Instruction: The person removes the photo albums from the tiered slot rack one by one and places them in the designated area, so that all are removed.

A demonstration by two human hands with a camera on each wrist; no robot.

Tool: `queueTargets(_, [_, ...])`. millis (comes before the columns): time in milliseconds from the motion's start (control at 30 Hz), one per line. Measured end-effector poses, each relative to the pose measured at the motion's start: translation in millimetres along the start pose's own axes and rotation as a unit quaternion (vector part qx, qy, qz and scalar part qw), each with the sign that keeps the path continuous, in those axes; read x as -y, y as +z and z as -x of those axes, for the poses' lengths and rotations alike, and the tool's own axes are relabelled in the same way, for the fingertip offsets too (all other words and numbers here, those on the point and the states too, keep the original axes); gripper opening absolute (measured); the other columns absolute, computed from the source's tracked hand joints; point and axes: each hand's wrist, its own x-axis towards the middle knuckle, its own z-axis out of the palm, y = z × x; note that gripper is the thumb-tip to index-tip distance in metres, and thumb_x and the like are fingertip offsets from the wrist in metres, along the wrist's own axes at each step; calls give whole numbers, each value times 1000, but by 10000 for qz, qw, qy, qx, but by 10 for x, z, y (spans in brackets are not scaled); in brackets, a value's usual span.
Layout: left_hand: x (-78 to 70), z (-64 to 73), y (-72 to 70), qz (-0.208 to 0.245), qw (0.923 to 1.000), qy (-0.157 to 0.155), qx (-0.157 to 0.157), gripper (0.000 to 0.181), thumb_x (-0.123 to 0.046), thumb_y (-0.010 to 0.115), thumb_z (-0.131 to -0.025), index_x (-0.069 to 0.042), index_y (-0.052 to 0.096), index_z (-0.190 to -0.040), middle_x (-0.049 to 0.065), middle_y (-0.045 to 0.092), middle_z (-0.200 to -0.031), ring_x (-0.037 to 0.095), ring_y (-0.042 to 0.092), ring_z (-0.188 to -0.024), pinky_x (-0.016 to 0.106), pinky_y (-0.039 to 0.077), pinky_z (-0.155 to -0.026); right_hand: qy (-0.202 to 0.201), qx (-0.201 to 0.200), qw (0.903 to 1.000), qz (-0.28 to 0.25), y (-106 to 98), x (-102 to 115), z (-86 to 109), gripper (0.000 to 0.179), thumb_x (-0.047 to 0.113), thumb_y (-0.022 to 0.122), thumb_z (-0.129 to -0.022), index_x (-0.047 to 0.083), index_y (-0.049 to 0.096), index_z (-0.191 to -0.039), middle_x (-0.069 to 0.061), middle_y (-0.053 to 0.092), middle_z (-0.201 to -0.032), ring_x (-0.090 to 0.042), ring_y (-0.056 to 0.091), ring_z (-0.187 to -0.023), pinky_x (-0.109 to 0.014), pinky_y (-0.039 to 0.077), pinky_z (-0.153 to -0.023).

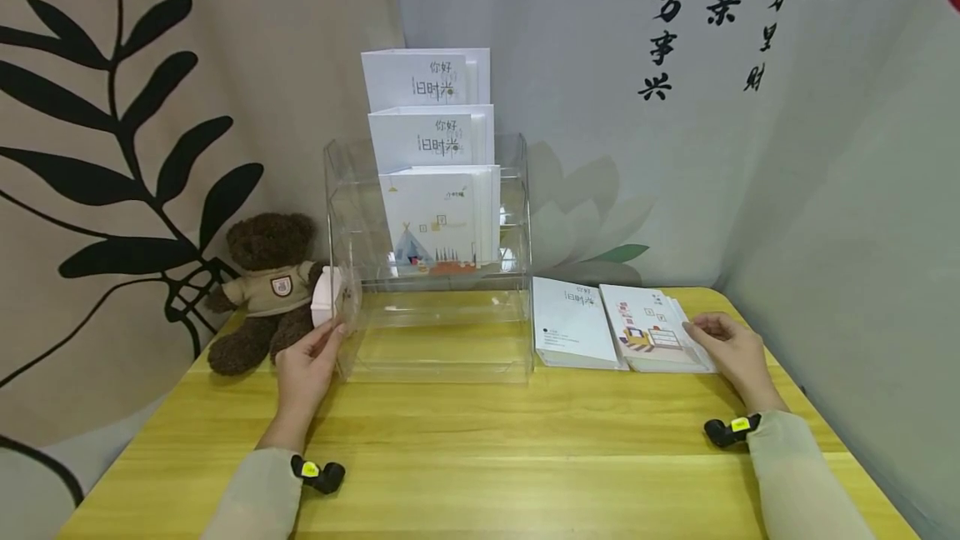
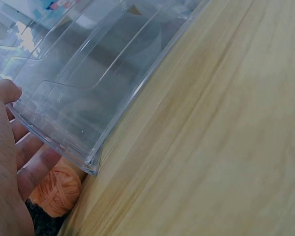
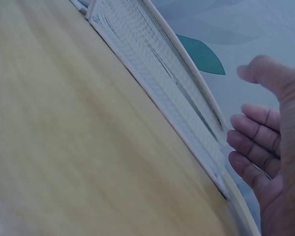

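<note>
A clear acrylic tiered rack (image 1: 442,373) stands on the table, its upper three tiers each holding white-covered notebooks (image 1: 431,219). My left hand (image 1: 307,365) grips the rack's left side; in the left wrist view the thumb (image 2: 7,91) lies over the panel edge and the fingers are outside it. Right of the rack lie two stacks: white notebooks with black lettering (image 1: 573,323) and notebooks with a room drawing (image 1: 647,327). My right hand (image 1: 735,352) is at the right stack's outer side, fingers relaxed and holding nothing. In the right wrist view a gap shows between the fingertips and the page edges (image 3: 162,98).
A brown teddy bear (image 1: 266,298) sits left of the rack, beside a pale pink faceted object (image 1: 326,294). An orange yarn ball (image 2: 56,191) shows in the left wrist view. Printed cloth walls (image 1: 585,107) rise behind the wooden table (image 1: 487,457).
</note>
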Motion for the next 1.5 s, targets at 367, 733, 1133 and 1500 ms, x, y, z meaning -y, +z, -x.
queueTargets(367, [-8, 17, -11, 31, 10000, 11, 41, 35, -40, 71, -95, -17, 76, -121, 2, 75, -112, -15, 61, -88, 5, 48, -71, -219, 36, 9997, 135, 41, -48, -10, 42, 40, 59, -101, 2, 70, -113, -14, 68, -103, -13, 55, -85, -24, 41, -73])
queueTargets(733, [-18, -15, 6, 43, 9999, 93, -19, 33, -38, 72, -95, -18, 77, -120, 2, 75, -109, -15, 61, -86, 5, 48, -69, -62, 153, 9998, 105, 40, -55, -40, 45, 43, 57, -102, 1, 69, -115, -16, 68, -105, -20, 55, -91, -28, 40, -75])
queueTargets(1133, [14, -21, -18, -44, 9999, 142, -68, 34, -39, 72, -95, -17, 77, -120, 2, 75, -109, -16, 60, -85, 5, 47, -68, -63, 171, 9998, 63, 76, -41, -47, 46, 43, 56, -102, 1, 68, -116, -16, 67, -107, -23, 54, -93, -29, 40, -76])
queueTargets(1500, [0, -10, -19, 133, 9998, 173, -41, 30, -34, 73, -94, -16, 78, -117, 3, 76, -107, -15, 62, -85, 6, 48, -68, -130, 103, 9992, -363, 32, 188, -56, 45, 46, 57, -102, 5, 69, -116, -11, 68, -110, -11, 57, -94, -21, 42, -78])
